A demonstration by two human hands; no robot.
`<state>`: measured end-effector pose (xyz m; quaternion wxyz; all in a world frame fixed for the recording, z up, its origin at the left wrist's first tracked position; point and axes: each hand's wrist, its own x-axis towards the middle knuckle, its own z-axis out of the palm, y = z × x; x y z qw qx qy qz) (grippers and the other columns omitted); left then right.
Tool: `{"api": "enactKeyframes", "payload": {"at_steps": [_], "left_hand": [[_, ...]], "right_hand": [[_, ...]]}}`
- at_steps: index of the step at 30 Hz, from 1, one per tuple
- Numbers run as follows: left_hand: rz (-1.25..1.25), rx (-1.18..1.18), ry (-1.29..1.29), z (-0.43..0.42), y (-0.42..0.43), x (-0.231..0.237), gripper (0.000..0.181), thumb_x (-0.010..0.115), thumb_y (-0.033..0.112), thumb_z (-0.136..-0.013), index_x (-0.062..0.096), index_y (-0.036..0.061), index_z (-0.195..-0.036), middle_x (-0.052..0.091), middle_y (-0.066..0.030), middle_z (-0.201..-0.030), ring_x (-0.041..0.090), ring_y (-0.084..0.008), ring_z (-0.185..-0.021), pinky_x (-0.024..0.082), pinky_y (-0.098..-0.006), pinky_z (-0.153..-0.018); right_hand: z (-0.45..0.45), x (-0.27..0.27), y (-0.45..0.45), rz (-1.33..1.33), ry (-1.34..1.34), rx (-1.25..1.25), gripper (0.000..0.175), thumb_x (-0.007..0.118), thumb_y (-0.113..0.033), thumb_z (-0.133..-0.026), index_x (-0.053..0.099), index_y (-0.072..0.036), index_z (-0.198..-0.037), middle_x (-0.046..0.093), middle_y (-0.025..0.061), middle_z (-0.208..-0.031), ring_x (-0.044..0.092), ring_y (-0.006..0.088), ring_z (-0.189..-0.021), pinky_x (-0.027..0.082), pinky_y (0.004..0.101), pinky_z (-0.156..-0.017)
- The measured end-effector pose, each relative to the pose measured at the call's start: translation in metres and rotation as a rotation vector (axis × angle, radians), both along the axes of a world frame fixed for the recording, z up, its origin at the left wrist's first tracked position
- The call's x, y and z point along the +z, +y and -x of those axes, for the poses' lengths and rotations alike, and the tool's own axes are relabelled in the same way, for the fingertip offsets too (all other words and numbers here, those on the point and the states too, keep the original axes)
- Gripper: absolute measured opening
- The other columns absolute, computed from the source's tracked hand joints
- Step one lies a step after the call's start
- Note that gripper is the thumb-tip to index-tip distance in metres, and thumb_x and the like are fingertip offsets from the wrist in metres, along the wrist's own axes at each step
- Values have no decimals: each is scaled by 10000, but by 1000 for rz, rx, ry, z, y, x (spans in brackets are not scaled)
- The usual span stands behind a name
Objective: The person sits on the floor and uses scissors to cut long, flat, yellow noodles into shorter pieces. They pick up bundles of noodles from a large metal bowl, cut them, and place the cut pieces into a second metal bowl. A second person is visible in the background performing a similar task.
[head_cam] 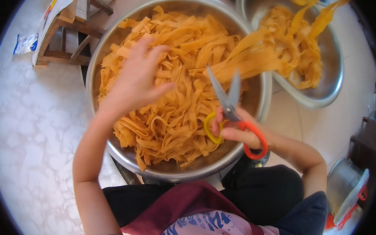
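A large round steel basin (257, 96) in front of me is heaped with flat, orange-yellow strips (178, 118) that look like noodles or tofu skin. Over the left part of the heap is my left hand (134, 75), blurred, its fingers spread and nothing in it. My right hand (239, 130) grips scissors (229, 110) with one yellow and one red handle loop. Their blades are apart and point away from me, above the basin's right side. Just beyond the blades, a bundle of long strips (248, 60) stretches across the rim towards a second steel basin (334, 78).
More strips (289, 42) lie in the second basin, and some rise blurred at upper right. A wooden stool (66, 56) stands at upper left, near a small plastic packet (26, 43) on the pale floor (32, 132). A metal pot (344, 176) is at lower right.
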<state>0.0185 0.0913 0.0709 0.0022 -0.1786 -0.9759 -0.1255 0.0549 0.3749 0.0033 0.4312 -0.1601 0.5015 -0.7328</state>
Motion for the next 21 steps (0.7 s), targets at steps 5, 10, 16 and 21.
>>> {"api": "enactKeyframes", "payload": {"at_steps": [5, 10, 16, 21], "left_hand": [[-152, -62, 85, 26, 114, -81, 687, 770, 236, -666, 470, 65, -1260, 436, -242, -1306, 405, -387, -1230, 335, -497, -1022], [-17, 66, 102, 53, 157, -135, 490, 640, 102, -717, 503, 126, -1187, 584, -208, -1105, 511, -325, -1118, 322, -517, -957], [-327, -46, -54, 58, 122, -53, 279, 612, 82, -701, 579, 120, -975, 630, -139, -777, 623, -298, -760, 410, -458, -795], [-824, 140, -417, 53, 108, 38, 198, 515, 66, -747, 563, 104, -935, 574, 1, -758, 537, -53, -644, 427, -203, -576]], "right_hand": [[-13, 9, 20, 12, 54, -47, 369, 661, -191, -858, 440, -54, -1119, 535, 85, -1037, 526, 181, -985, 417, 365, -904], [-16, 20, 35, -32, 18, -51, 357, 653, -174, -852, 429, -65, -1107, 541, 99, -1051, 527, 186, -1003, 407, 367, -921], [-12, 16, 44, -45, -7, -87, 394, 663, -204, -848, 416, -72, -1125, 537, 102, -1040, 512, 188, -1000, 399, 382, -925], [-7, 21, 48, 38, 91, -70, 447, 686, -221, -827, 415, -61, -1145, 524, 114, -1088, 500, 209, -1056, 382, 395, -962]]}}
